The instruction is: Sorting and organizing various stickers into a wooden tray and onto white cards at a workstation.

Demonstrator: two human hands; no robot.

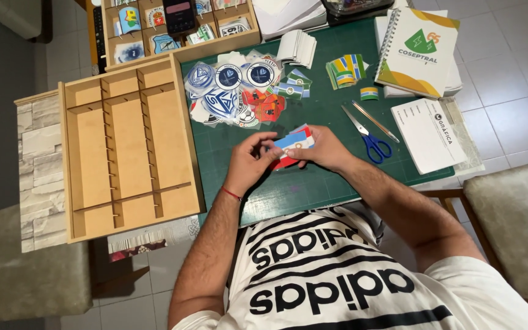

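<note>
Both forearms reach out from a black-and-white striped shirt over the bench, where a green cutting mat carries the work. Left of it sits a large empty wooden divided tray; a spiral notebook lies at the far right. A heap of printed crest stickers lies beyond the hands, and blue-handled scissors to their right. Left hand and right hand each pinch an end of a small striped sticker, light blue, white and red, held just above the mat. It looks thin, light and floppy, likely to crease, so edges and corners seem the safest hold.
</note>
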